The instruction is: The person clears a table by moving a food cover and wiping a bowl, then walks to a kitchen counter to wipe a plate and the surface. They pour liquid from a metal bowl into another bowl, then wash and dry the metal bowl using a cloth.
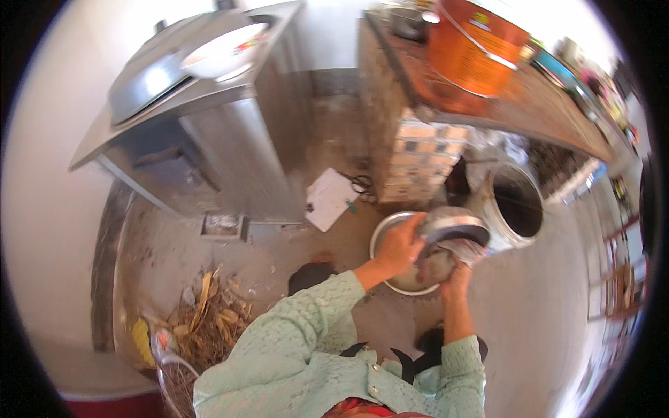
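My left hand (398,249) grips the side of a round metal pot (446,221) with a dark rim, tilted on its side. A pale, crumpled piece, which looks like a rag (465,249), is in my right hand (456,282) at the pot's mouth. My right fingers are closed and partly blurred. Both hands are above a white basin (375,240) on the floor, which holds cloudy liquid. The pot and my hands hide much of the basin.
Just right of the basin stands a tall whitish bucket (498,209) with a dark inside. A brick counter (421,153) carries an orange pail (477,49). At left are a metal stove (233,139) and a heap of dry husks (212,320). Scissors (362,184) lie by a white sheet (331,198).
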Available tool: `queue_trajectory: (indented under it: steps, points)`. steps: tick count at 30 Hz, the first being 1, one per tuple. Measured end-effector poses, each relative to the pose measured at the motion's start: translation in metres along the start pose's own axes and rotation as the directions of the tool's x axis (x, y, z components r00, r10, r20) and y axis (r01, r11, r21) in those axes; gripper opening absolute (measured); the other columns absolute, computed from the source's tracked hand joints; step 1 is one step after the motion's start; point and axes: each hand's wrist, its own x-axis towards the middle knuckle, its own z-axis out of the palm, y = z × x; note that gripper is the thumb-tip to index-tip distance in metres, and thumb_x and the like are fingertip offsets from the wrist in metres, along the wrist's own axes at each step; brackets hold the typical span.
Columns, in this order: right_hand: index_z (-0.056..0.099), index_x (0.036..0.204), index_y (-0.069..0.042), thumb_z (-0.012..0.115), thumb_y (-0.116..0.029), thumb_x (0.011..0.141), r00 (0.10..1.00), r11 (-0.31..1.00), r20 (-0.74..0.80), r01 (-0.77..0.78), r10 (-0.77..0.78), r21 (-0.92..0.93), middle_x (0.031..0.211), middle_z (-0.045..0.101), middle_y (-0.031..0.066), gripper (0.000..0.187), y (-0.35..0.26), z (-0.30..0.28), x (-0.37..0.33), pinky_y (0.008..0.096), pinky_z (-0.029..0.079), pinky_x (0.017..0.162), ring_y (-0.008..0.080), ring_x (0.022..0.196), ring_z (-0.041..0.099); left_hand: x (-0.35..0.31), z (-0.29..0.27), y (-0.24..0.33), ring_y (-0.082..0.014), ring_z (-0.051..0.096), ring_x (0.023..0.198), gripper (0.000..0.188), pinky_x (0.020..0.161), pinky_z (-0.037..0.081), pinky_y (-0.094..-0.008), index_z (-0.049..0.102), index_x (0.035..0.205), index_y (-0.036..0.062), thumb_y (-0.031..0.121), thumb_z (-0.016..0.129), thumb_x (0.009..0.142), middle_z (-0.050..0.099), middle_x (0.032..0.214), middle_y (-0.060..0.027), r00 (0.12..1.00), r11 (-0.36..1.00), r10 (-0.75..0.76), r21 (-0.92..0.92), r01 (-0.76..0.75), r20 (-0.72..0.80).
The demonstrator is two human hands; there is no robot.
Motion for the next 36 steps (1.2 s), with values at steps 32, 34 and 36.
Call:
queue_trajectory:
  steps: [32, 34, 36]
  points:
    - [0.058, 0.099, -0.005, 0.062, 0.003, 0.076, 0.962, 0.960, -0.111, -0.231, 0.250, 0.160, 0.095, 0.063, 0.0072, 0.024, -0.029, 0.050, -0.044, 0.0379, 0.053, 0.070, 0.0211, 0.082, 0.061, 0.003, 0.005, -0.007, -0.0278, 0.058, 0.086, 0.046, 0.076, 0.045, -0.0345, 0.044, 0.117, -0.0103, 0.026, 0.043, 0.089, 0.058, 0.096, -0.0220, 0.956, 0.960, 0.259, -0.068, -0.270, -0.141]
    - [0.056, 0.102, -0.006, 0.063, 0.002, 0.076, 0.965, 0.961, -0.088, -0.235, 0.249, 0.142, 0.097, 0.061, 0.0094, 0.028, -0.016, 0.040, -0.044, 0.0424, 0.053, 0.071, 0.0244, 0.086, 0.060, 0.001, 0.013, -0.003, -0.0293, 0.056, 0.092, 0.046, 0.082, 0.043, -0.0352, 0.043, 0.118, -0.0108, 0.026, 0.042, 0.089, 0.056, 0.102, -0.0226, 0.978, 0.972, 0.151, -0.162, -0.173, -0.141]
    - [0.056, 0.102, -0.005, 0.063, 0.002, 0.075, 0.955, 0.954, -0.069, -0.278, 0.287, 0.114, 0.097, 0.061, 0.0095, 0.029, -0.014, 0.037, -0.047, 0.0411, 0.053, 0.071, 0.0242, 0.088, 0.060, 0.004, 0.013, -0.003, -0.0293, 0.057, 0.091, 0.046, 0.081, 0.044, -0.0344, 0.043, 0.117, -0.0112, 0.026, 0.042, 0.089, 0.057, 0.102, -0.0226, 0.986, 0.979, 0.090, -0.169, -0.113, -0.140]
